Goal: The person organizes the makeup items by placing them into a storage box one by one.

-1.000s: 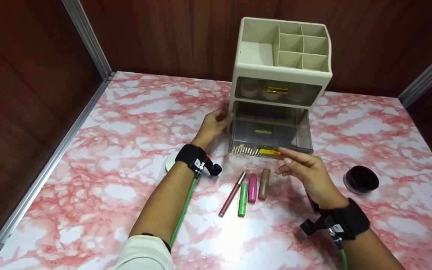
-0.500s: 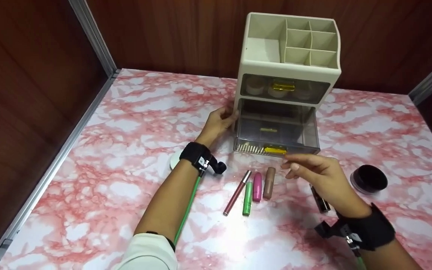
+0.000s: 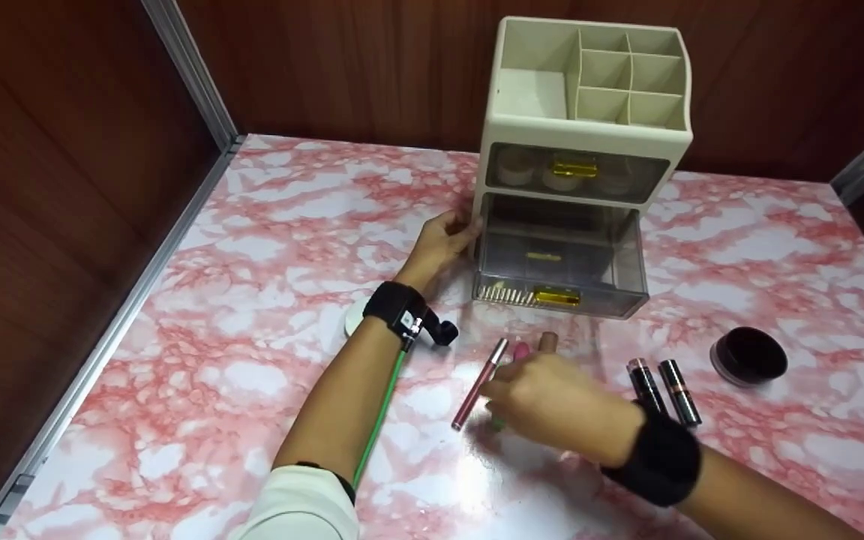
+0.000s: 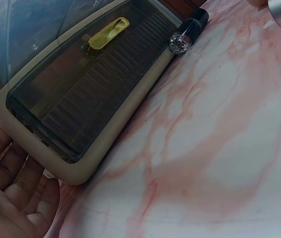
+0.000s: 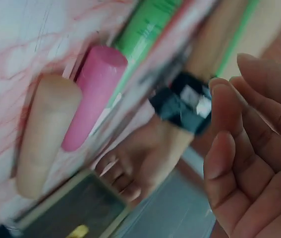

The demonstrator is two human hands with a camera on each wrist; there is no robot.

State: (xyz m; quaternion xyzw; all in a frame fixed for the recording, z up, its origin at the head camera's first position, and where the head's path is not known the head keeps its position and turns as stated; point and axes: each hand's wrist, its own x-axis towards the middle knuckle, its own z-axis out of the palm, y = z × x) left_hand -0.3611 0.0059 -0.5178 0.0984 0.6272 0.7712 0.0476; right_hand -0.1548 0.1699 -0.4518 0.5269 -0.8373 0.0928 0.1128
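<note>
My left hand (image 3: 439, 244) rests against the left side of a cream makeup organizer (image 3: 589, 127), and its fingers touch the lower edge in the left wrist view. The organizer's clear middle drawer (image 3: 563, 281), with a gold handle, stands pulled out. Over a row of cosmetics hovers my right hand (image 3: 552, 397); in the right wrist view its fingers are loosely bent and hold nothing. Beneath it lie a brown tube (image 5: 48, 136), a pink tube (image 5: 94, 96) and a green tube (image 5: 145, 37). A slim red lip gloss tube (image 3: 479, 386) lies just left of the hand.
Two black lipstick-like tubes (image 3: 679, 394) lie to the right of the right hand. Farther right sits a round jar with a dark lid (image 3: 748, 356). A pale round item (image 3: 355, 316) is partly hidden under the left wrist. Wood panels (image 3: 364, 67) enclose the marbled tabletop (image 3: 252, 360).
My right hand has left the drawer's gold handle and moved left and toward me, over the tubes. My left hand stays at the organizer's side. The drawer remains pulled out.
</note>
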